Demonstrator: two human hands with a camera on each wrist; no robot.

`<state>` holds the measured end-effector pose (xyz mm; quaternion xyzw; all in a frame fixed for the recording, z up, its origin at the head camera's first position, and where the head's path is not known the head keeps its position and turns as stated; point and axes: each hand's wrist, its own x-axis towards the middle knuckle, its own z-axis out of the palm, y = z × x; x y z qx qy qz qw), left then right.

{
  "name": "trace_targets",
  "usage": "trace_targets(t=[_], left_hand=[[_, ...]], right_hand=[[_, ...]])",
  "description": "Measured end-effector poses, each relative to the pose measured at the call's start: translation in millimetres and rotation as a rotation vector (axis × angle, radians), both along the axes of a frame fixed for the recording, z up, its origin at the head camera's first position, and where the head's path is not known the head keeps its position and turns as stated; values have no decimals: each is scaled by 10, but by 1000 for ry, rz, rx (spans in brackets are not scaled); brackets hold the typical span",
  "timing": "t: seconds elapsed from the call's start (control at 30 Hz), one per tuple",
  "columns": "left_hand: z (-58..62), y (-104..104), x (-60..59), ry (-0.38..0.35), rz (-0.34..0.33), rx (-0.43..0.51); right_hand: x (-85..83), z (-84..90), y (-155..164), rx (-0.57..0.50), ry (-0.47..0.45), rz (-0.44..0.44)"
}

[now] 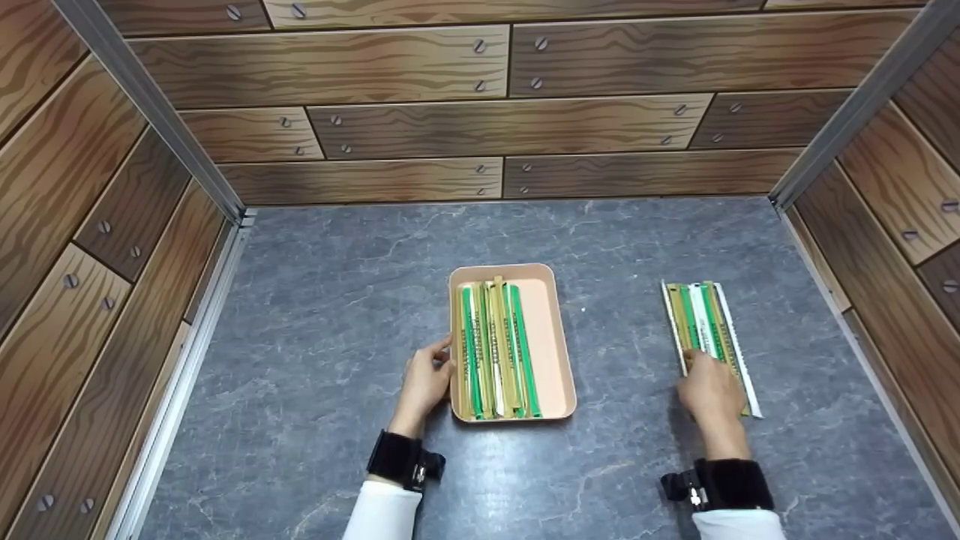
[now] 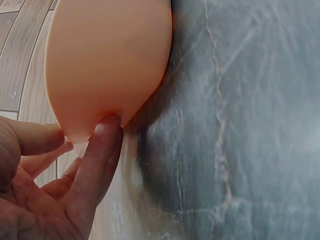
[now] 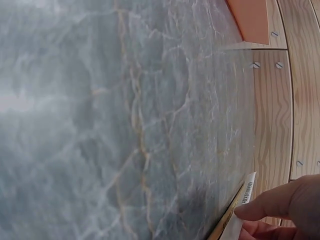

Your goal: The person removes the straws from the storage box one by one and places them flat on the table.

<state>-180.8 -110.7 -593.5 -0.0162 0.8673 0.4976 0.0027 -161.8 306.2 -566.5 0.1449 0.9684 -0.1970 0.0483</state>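
Observation:
A peach tray (image 1: 551,345) holds several long, slim wrapped sticks (image 1: 495,352) in green, gold and white with printed lettering, side by side against its left part. My left hand (image 1: 429,379) is at the tray's left side, its thumb and fingers on the rim and outer wall (image 2: 110,55). To the right, on the table, lies a second row of similar wrapped sticks (image 1: 701,311). My right hand (image 1: 712,386) is over that row's near part. In the right wrist view its thumb and fingers pinch a white printed stick (image 3: 246,193); a gold one lies against it.
The grey marbled table (image 1: 337,300) runs under everything. Wood-patterned panels (image 1: 412,135) enclose the back and both sides, with metal rails (image 1: 187,307) along the edges. A stretch of table separates the tray from the right-hand row.

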Motion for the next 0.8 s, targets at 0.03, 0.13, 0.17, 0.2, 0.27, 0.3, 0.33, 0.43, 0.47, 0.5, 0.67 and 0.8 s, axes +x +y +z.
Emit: trace_targets(t=[0.03,0.13,0.17,0.2,0.27,0.3,0.33,0.43,0.47,0.5,0.67,0.8], left_hand=[[-1,0,-1,-7,1,6],[1,-1,-1,-25,-3,24],[2,-1,-1,-30,-6,28],[3,-1,-1,-34,-10,31],[9,1,1,-37,-7,32],[14,3,1,-34,-6,29],[16,4,2,-32,-4,25],[24,7,7,-28,7,10],[24,9,8,-25,11,0],[23,11,8,-22,15,-13],[12,27,8,-2,31,-61],[11,40,11,-7,23,-54]], right_hand=[[1,-6,-1,3,0,-5],[2,-17,0,7,-12,-16],[3,-17,-2,8,-16,-18],[5,-15,-5,11,-18,-20],[7,-13,-21,15,-15,-16],[5,-13,-33,13,-9,-12],[2,-13,-52,13,8,-7],[-19,-30,-141,-6,88,21],[-32,-43,-180,-31,122,38],[-48,-60,-220,-57,161,60],[-152,-181,-476,-239,269,211],[-212,-242,-694,-323,233,289]])
